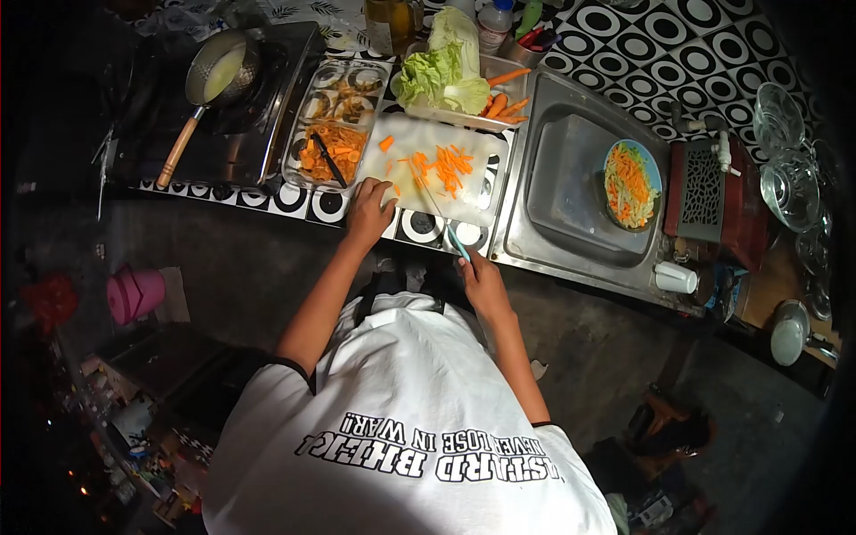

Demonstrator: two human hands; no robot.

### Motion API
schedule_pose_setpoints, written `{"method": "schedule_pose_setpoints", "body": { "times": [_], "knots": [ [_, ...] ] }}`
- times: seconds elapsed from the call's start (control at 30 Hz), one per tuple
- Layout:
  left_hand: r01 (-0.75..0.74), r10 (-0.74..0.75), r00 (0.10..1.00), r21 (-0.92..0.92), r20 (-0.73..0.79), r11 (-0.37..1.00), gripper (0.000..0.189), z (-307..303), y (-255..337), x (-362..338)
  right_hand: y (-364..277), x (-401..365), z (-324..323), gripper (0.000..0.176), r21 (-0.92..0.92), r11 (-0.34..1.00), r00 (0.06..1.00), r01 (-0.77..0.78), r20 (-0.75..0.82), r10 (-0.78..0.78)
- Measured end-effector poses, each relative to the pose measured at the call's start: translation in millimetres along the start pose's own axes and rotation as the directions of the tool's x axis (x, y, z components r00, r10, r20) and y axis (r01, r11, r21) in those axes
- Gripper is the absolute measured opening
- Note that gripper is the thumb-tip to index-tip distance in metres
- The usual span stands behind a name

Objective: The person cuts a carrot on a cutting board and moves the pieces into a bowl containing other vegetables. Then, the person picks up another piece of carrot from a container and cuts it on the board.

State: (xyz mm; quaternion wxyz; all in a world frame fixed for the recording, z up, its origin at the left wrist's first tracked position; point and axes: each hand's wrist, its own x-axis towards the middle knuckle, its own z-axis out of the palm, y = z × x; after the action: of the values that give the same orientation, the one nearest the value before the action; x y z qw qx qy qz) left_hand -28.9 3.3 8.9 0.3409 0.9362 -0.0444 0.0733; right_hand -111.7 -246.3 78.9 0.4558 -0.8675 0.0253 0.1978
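A white cutting board (464,209) lies on the counter with cut carrot strips (453,168) in loose heaps on it. My right hand (483,278) grips a knife (456,241) by its teal handle, and the thin blade reaches over the board to the strips. At the board's left edge, my left hand (370,212) has its fingers curled in, with a small carrot piece (396,190) right at the fingertips; I cannot tell what they hold. Further back on the board sits a short carrot chunk (386,143).
Left of the board, a clear tray (291,169) holds carrot peelings and a black-handled tool. Behind stands a tub (464,117) of cabbage and carrots. A bowl of shredded vegetables (631,187) sits in the sink (557,192). A pan (223,76) rests on the stove (267,134).
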Motion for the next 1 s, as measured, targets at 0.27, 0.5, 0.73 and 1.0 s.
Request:
{"method": "schedule_pose_setpoints", "body": {
  "times": [0.27,0.5,0.73,1.0],
  "knots": [
    [-0.141,0.142,0.99,0.063,0.0,0.988,0.033,-3,-2,-6,-19,-6,47,0.034,0.106,0.994,0.995,0.018,-0.098,-0.007],
    [-0.323,0.302,0.938,0.117,0.171,0.939,0.038,-13,-16,-18,-18,1,65,0.035,0.087,0.995,0.993,0.042,-0.11,-0.032],
    [-0.385,0.356,0.908,0.102,0.221,0.917,0.041,-18,-22,-17,-18,4,70,0.035,0.04,0.996,0.989,0.084,-0.127,-0.078],
    [-0.398,0.364,0.9,0.111,0.242,0.911,0.041,-18,-24,-17,-16,3,77,0.035,0.017,0.994,0.983,0.109,-0.148,-0.105]
  ]
}}
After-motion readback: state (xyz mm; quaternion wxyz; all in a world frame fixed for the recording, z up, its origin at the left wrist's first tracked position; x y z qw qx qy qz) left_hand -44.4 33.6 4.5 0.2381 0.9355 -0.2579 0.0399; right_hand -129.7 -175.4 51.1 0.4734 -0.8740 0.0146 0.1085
